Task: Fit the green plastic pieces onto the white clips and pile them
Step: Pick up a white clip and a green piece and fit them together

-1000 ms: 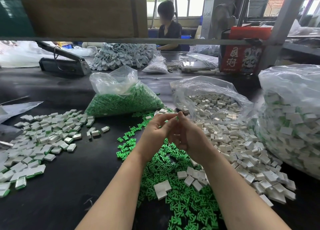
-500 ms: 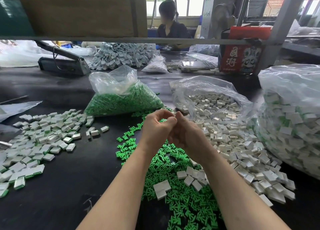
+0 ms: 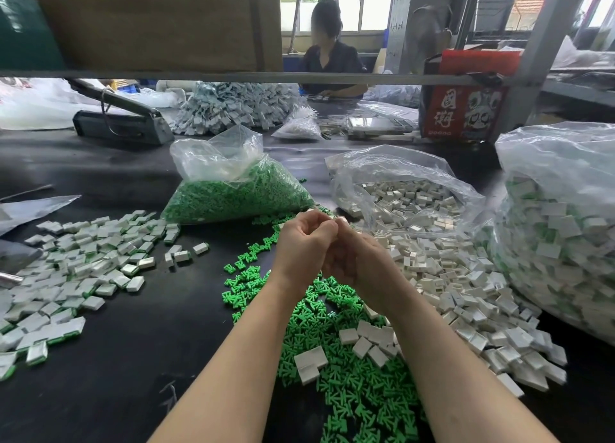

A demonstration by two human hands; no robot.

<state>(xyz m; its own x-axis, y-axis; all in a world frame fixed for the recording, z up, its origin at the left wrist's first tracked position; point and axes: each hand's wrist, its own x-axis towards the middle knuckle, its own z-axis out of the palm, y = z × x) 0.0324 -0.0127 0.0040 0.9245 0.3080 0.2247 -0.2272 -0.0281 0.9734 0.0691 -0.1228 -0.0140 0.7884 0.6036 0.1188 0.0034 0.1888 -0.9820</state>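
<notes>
- Both hands are raised together above the tabletop (image 3: pixel 139 359); the left hand (image 3: pixel 301 246) is curled in a narrow grip, fingertips pressed toward the right hand (image 3: pixel 357 262).
- A white clip (image 3: pixel 342 220) is just glimpsed at the right fingertips; a green piece between them cannot be told.
- The clip's long axis and facing are hidden by the fingers.
- For a clean fit, the piece is best aligned squarely, then pressed evenly until seated.
- Loose green pieces (image 3: pixel 349 376) lie at 6 o'clock, loose white clips (image 3: pixel 449 276) at 3 o'clock, the finished pile (image 3: pixel 83 259) at 9 o'clock.
</notes>
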